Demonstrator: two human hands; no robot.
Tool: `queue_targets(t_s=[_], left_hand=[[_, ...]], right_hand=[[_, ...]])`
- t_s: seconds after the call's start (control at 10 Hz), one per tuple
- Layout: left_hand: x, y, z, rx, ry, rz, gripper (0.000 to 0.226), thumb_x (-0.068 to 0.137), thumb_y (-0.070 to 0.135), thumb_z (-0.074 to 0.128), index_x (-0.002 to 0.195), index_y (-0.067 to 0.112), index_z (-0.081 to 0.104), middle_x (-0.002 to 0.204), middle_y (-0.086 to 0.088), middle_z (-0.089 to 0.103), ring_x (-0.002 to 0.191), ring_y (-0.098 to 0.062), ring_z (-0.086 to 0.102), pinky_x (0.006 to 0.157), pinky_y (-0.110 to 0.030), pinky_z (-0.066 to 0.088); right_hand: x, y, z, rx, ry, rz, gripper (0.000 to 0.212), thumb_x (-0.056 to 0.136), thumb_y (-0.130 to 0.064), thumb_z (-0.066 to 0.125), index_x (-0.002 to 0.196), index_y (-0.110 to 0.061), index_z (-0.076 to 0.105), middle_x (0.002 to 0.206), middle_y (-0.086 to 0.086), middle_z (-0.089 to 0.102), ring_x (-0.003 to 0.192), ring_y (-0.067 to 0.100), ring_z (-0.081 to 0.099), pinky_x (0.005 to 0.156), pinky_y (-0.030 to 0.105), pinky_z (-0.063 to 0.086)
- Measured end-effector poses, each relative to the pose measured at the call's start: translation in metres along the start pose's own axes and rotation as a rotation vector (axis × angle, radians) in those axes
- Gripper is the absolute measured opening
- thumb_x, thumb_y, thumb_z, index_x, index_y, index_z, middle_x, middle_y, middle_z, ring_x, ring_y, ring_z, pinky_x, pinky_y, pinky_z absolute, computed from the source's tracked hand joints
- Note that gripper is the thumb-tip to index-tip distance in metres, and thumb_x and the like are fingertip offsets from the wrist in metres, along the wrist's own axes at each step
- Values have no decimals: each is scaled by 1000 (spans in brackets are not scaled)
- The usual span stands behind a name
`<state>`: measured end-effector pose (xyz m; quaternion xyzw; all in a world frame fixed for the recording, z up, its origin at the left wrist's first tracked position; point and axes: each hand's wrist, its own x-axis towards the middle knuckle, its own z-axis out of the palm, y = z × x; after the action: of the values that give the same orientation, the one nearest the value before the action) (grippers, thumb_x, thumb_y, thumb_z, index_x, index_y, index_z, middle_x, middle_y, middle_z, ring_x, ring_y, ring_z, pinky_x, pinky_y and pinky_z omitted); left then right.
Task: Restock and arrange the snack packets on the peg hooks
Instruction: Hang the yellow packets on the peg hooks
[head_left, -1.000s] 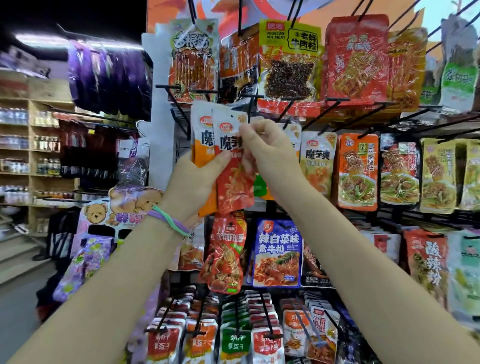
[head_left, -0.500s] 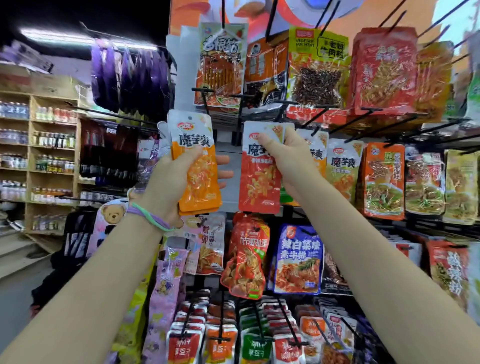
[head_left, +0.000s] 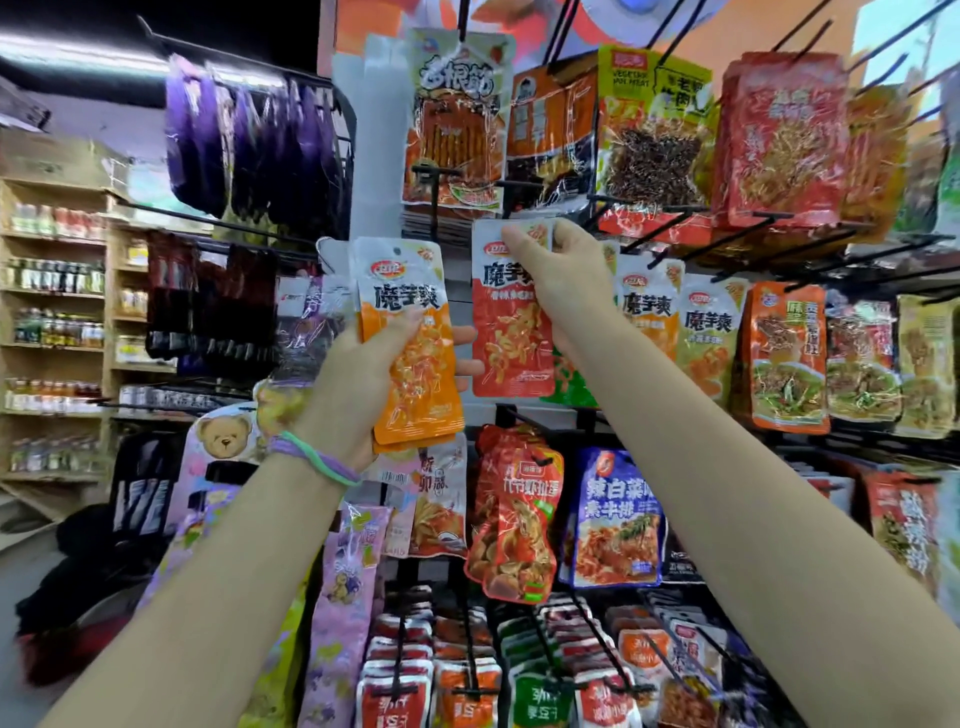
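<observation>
My right hand is up near the middle of the frame, fingertips pinching the white top strip of a red packet, which hangs flat from that pinch just below a black peg hook. Whether its hang hole has met a peg I cannot tell; my fingers cover that corner. My left hand, left of centre, grips a small stack of orange packets around the lower half, thumb laid across the front, the other fingers curled behind with their tips showing past the right edge. The two lots sit just beside each other, not touching as far as I can see.

These pouches look light, thin and glossy, so I judge they will flex and slide against one another rather than hold a shape. The stiffest part should be the sealed header strip at the top, where the punched hole sits on the orange stack, so that is where I would take hold: thumb and forefinger either side of the hole, leaving it clear for the peg. Squeezing the belly risks crushing the contents and lets the film slip. To the right of the red one, matching packets hang in a row, which I take as the place to line up with
</observation>
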<state>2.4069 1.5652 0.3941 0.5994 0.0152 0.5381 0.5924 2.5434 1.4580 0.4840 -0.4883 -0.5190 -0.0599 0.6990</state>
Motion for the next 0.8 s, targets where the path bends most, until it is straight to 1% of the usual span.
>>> queue_targets(t_s=[0.1, 0.2, 0.3, 0.4, 0.5, 0.6, 0.7, 0.8], left_hand=[[-8, 4, 3, -1, 6, -15, 69, 79, 52, 75, 130, 8, 64, 125, -15, 71, 115, -38, 68, 100, -61, 52], [-14, 11, 7, -15, -18, -37, 69, 79, 48, 72, 131, 6, 62, 126, -17, 70, 115, -39, 68, 101, -60, 52], [-23, 18, 9, -24, -30, -20, 68, 80, 47, 70, 132, 4, 61, 125, -17, 70, 115, -38, 68, 101, -60, 53], [-35, 29, 16, -61, -55, -27, 42, 101, 34, 59, 126, 1, 62, 113, -18, 75, 96, -35, 75, 85, -52, 62], [-28, 23, 9, -43, -104, -25, 31, 107, 23, 46, 123, 1, 61, 105, -17, 77, 82, -33, 76, 69, -42, 65], [-29, 23, 9, -55, -118, -34, 33, 107, 23, 46, 126, -1, 60, 105, -17, 77, 82, -32, 76, 68, -40, 64], [-28, 20, 8, -63, -116, -51, 34, 106, 24, 48, 126, -1, 59, 105, -16, 77, 82, -33, 76, 63, -38, 63], [-31, 19, 8, -37, -82, -38, 33, 103, 26, 54, 123, 1, 62, 106, -17, 77, 86, -33, 76, 68, -42, 64]], right_hand=[[0, 0, 2, 2, 42, -7, 31, 88, -39, 75, 78, -17, 56, 93, 24, 67, 96, 48, 65, 83, 64, 54], [2, 0, 5, -1, 53, -12, 33, 80, -47, 76, 85, -19, 59, 99, 16, 69, 98, 43, 66, 87, 61, 54], [0, -4, 5, 23, 20, 20, 53, 80, -47, 74, 98, 2, 60, 105, 31, 66, 96, 47, 66, 85, 66, 54], [-2, -9, 2, 112, -24, 76, 29, 93, -25, 71, 92, -1, 55, 96, 29, 64, 80, 37, 67, 77, 58, 57], [2, -10, 1, 115, 14, 137, 26, 96, -23, 66, 78, -13, 50, 87, 12, 62, 79, 26, 64, 68, 31, 54], [4, -7, 2, 30, 46, 111, 36, 99, -34, 61, 76, -11, 46, 80, 11, 43, 66, 21, 45, 60, 24, 43], [4, 2, 2, -99, 74, 15, 30, 100, -31, 58, 86, -5, 57, 79, 13, 49, 73, 25, 47, 67, 36, 39], [2, 8, -2, -289, 105, -144, 25, 103, -17, 54, 126, -11, 62, 117, 4, 65, 106, 16, 60, 80, 21, 46]])
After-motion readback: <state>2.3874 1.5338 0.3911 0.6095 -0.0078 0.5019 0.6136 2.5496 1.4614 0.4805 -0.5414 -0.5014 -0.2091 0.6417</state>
